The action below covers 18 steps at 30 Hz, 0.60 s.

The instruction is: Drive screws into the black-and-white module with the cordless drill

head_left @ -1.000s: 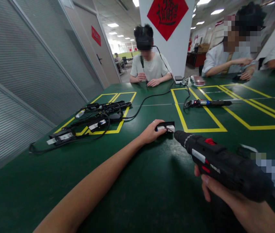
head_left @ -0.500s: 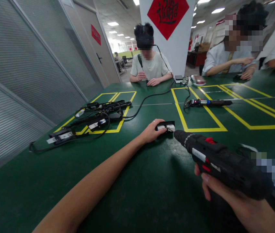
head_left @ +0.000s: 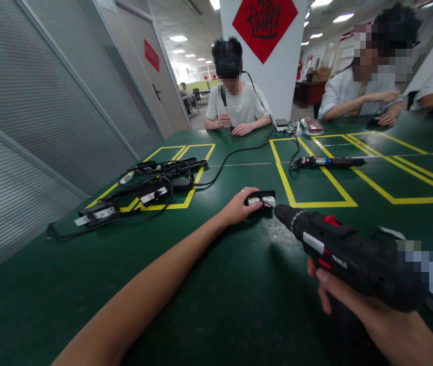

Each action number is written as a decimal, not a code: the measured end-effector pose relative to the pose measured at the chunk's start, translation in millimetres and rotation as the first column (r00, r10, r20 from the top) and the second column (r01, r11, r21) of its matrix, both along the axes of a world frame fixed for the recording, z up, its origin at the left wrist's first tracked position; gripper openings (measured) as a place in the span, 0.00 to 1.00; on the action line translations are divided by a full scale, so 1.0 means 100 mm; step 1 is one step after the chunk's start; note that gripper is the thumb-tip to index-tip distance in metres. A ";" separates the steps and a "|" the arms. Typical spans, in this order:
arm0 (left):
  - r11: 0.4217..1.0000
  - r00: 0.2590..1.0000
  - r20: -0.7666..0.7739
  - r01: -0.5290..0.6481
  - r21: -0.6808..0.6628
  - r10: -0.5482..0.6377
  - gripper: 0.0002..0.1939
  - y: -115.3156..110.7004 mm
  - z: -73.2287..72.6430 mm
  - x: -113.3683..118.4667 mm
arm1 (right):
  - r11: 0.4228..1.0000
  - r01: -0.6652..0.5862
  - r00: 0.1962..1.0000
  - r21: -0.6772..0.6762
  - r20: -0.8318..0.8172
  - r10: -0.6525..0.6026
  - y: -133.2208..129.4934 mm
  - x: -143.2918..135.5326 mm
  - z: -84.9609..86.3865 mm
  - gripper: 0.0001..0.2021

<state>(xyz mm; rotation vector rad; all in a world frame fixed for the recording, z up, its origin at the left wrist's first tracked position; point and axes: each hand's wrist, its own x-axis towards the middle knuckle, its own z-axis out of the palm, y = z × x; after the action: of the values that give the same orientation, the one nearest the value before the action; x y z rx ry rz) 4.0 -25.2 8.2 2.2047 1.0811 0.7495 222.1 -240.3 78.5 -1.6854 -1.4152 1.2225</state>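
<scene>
My left hand grips a small black part with a white label and holds it on the green table. My right hand is wrapped round the handle of a black and red power drill. The drill points left and away from me. Its thin bit reaches the right end of the labelled part; whether the tip touches it is too small to tell.
Black devices with cables lie at the left. Yellow tape marks the green table. A pen-like electric screwdriver lies at the right. Across the table sit a person with a screwdriver and another person.
</scene>
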 end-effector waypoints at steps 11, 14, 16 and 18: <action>1.000 1.000 0.011 0.005 0.020 -0.005 0.24 0.02 -0.03 0.00 | 1.000 -0.009 0.999 0.025 0.047 0.008 0.01 0.07 -0.11 0.21; 1.000 1.000 0.007 0.010 0.017 -0.010 0.24 0.02 -0.03 0.00 | 0.998 -0.027 0.998 0.054 0.064 0.023 0.01 0.08 -0.13 0.21; 1.000 1.000 0.008 0.011 0.012 -0.011 0.24 0.02 -0.03 0.00 | 0.996 -0.062 0.995 0.063 0.082 0.056 0.01 0.11 -0.14 0.22; 1.000 1.000 0.011 0.011 0.010 -0.011 0.24 0.03 -0.04 0.00 | 0.994 -0.081 0.993 0.070 0.089 0.075 0.01 0.13 -0.16 0.21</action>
<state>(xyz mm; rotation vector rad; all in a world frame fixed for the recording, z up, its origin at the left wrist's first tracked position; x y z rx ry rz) 3.7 -22.7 4.3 2.2106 1.0609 0.7629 234.9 -238.9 62.7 -1.6638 -1.5721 1.1375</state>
